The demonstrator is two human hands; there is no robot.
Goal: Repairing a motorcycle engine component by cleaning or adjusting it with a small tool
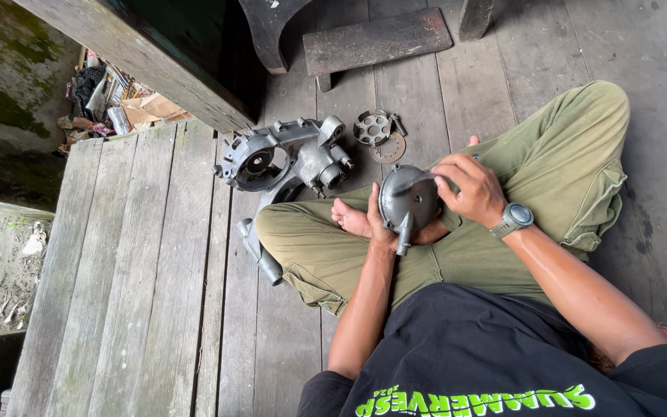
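I sit cross-legged on a wooden plank floor. My left hand (380,225) grips a round grey metal cover (404,202) with a short spout pointing down, held over my lap. My right hand (468,188), with a grey watch on its wrist, rests its fingers on the cover's upper right edge. What the right fingers pinch is hidden; it may be a small rag or abrasive piece.
A large grey engine casing (283,158) lies on the planks by my left knee. A small round metal part with a brownish disc (380,133) sits beyond it. A wooden block (376,40) and a dark post stand farther back. The floor's edge drops off at left, with rubbish below.
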